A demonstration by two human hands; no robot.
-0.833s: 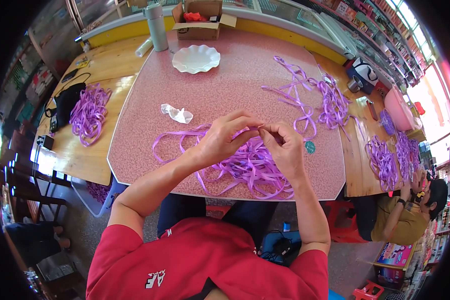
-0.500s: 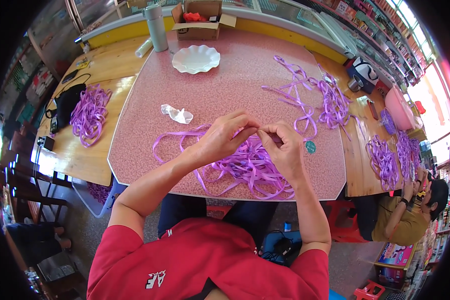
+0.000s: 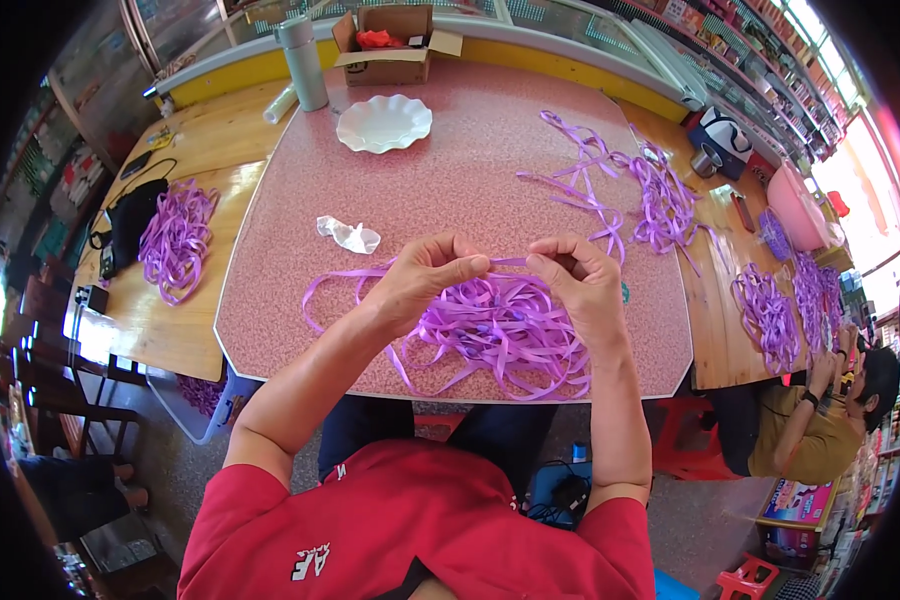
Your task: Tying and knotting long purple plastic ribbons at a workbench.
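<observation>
Pinching purple ribbon [image 3: 508, 262], left hand [image 3: 425, 278], right hand [image 3: 582, 283]

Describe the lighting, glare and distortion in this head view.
Head view: even daylight; blown-out glare at the right rim beyond the pink tub; fisheye bends the table edges, black corners; both hands, left hand and right hand, and the purple ribbon look sharp.
</observation>
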